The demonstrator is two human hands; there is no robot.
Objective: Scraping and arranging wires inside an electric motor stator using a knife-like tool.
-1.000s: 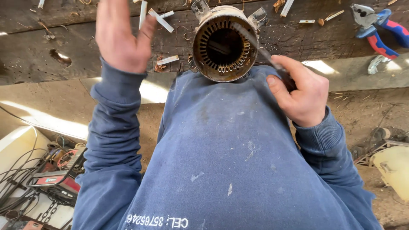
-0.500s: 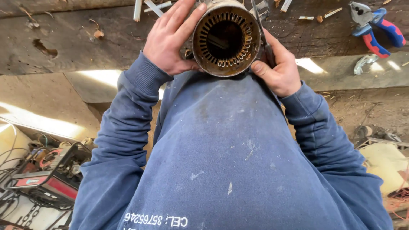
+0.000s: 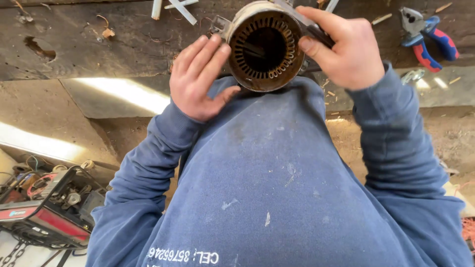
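From the head view, you look down your blue sweatshirt [image 3: 277, 198] at a dark, scarred wooden desk [image 3: 123, 44]. On it, far right, lie red-and-blue pliers [image 3: 428, 37], well apart from your work. Pale sticks [image 3: 173, 7] sit near the top edge, left of centre, and small wood chips [image 3: 106, 32] lie further left beside a gouge in the wood. Down at lower left, off the desk, a red and black box with tangled wires [image 3: 42, 207] rests on the floor. Your own chest fills the lower frame and hides whatever lies beneath it.

The stator [image 3: 264, 47], a rusty round motor shell with slots ringing its bore, sits at the desk's near edge, against your sweatshirt, open end facing you.

Your left hand [image 3: 200, 79] is open, fingers loosely spread, resting against the stator's left side. Your right hand [image 3: 346, 47] is closed around a dark tool [image 3: 302, 22] that crosses the stator's upper right rim; its tip cannot be made out.
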